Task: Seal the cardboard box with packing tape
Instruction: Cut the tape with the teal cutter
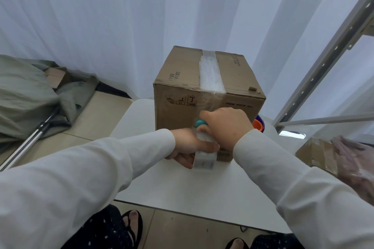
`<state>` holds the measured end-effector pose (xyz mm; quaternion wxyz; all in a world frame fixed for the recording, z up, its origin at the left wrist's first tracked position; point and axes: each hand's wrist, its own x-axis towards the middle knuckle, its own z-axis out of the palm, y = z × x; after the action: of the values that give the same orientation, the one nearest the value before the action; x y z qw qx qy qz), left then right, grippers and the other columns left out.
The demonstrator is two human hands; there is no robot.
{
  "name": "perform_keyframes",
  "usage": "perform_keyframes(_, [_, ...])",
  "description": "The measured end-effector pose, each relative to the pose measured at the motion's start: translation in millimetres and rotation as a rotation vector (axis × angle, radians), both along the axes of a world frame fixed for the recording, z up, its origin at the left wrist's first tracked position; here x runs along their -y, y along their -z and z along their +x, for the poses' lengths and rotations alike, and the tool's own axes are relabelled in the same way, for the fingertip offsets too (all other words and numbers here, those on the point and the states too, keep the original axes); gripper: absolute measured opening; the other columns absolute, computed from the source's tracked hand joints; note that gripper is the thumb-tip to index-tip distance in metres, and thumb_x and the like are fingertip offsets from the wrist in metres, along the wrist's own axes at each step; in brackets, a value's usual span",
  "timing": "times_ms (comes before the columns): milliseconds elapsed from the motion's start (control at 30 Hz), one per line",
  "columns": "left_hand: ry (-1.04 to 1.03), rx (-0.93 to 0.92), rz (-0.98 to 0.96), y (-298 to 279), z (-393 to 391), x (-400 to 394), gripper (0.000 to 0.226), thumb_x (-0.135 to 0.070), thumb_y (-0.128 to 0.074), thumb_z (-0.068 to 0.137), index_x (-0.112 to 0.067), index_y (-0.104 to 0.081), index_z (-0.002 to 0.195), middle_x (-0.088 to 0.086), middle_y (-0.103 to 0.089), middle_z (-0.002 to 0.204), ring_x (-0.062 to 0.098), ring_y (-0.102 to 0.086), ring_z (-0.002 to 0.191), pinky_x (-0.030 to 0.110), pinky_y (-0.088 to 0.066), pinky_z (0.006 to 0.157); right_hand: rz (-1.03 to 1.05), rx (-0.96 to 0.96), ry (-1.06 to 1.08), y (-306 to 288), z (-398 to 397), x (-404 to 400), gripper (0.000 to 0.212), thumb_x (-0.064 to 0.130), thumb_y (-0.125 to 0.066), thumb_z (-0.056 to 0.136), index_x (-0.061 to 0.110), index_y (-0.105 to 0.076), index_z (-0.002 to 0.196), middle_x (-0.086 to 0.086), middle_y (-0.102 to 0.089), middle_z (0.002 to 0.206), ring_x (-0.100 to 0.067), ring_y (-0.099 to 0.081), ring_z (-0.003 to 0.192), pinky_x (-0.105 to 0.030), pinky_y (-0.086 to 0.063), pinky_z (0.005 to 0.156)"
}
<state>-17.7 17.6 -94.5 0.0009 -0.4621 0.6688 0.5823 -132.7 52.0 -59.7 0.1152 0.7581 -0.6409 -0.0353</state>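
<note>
A brown cardboard box (178,79) stands closed on a small white table (202,188). A strip of clear packing tape (210,70) runs along its top seam and down over the near edge onto the front face. My left hand (188,147) holds the roll of clear tape (204,159) against the lower front of the box. My right hand (224,125) is closed on a teal-handled tool (201,123), likely scissors, just above the roll where the tape leaves the box. The blades are hidden by my fingers.
An orange and blue object (258,124) peeks out behind the box at the right. A second cardboard box with plastic wrap (332,155) sits at the right, beside a metal shelf frame (323,66). Grey-green cloth (30,95) and a metal pole (30,141) lie on the floor left. White curtains hang behind.
</note>
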Motion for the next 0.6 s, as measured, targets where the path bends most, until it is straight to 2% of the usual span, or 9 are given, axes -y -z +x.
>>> perform_keyframes(67, [0.002,0.012,0.001,-1.0,-0.2,0.6,0.031,-0.04,-0.065,0.082,-0.017,-0.054,0.099,0.003,-0.054,0.077,0.014,-0.052,0.058,0.025,-0.054,0.06,-0.021,0.005,-0.026,3.8,5.1,1.3,0.031,0.04,-0.038,0.096,0.018,-0.05,0.114,-0.007,-0.065,0.101,-0.027,-0.06,0.089,-0.032,-0.036,0.064])
perform_keyframes(200, [-0.002,0.008,-0.009,-0.1,-0.7,0.2,0.032,-0.044,-0.065,0.08,-0.018,-0.054,0.094,0.003,-0.053,0.076,0.014,-0.053,0.061,0.024,-0.054,0.061,0.015,-0.011,0.007,-2.0,-8.6,0.8,0.03,0.04,-0.04,0.096,0.019,-0.049,0.116,-0.004,-0.065,0.099,-0.019,-0.051,0.076,-0.03,-0.039,0.064])
perform_keyframes(333, [0.012,0.015,-0.003,-0.4,-0.2,3.6,0.039,-0.044,-0.065,0.08,-0.017,-0.053,0.106,0.003,-0.055,0.083,0.014,-0.056,0.068,0.023,-0.055,0.06,0.001,-0.017,-0.036,3.8,-1.4,3.3,0.03,0.041,-0.038,0.097,0.019,-0.048,0.114,-0.004,-0.065,0.097,-0.02,-0.052,0.075,-0.03,-0.039,0.062])
perform_keyframes(433, [0.012,0.012,-0.012,0.4,-1.4,3.8,0.039,-0.045,-0.064,0.08,-0.018,-0.052,0.107,0.003,-0.056,0.086,0.015,-0.056,0.07,0.022,-0.055,0.057,0.003,-0.012,-0.014,2.1,-6.5,4.3,0.029,0.041,-0.037,0.097,0.02,-0.048,0.114,-0.003,-0.065,0.098,-0.02,-0.053,0.076,-0.03,-0.038,0.061])
perform_keyframes(600, [0.018,0.002,0.014,1.4,-0.7,6.7,0.037,-0.044,-0.065,0.08,-0.019,-0.053,0.105,0.004,-0.059,0.091,0.017,-0.059,0.078,0.025,-0.055,0.064,0.011,-0.013,-0.013,3.8,-4.6,3.0,0.032,0.043,-0.037,0.096,0.019,-0.049,0.115,-0.003,-0.064,0.096,-0.017,-0.05,0.074,-0.029,-0.039,0.062])
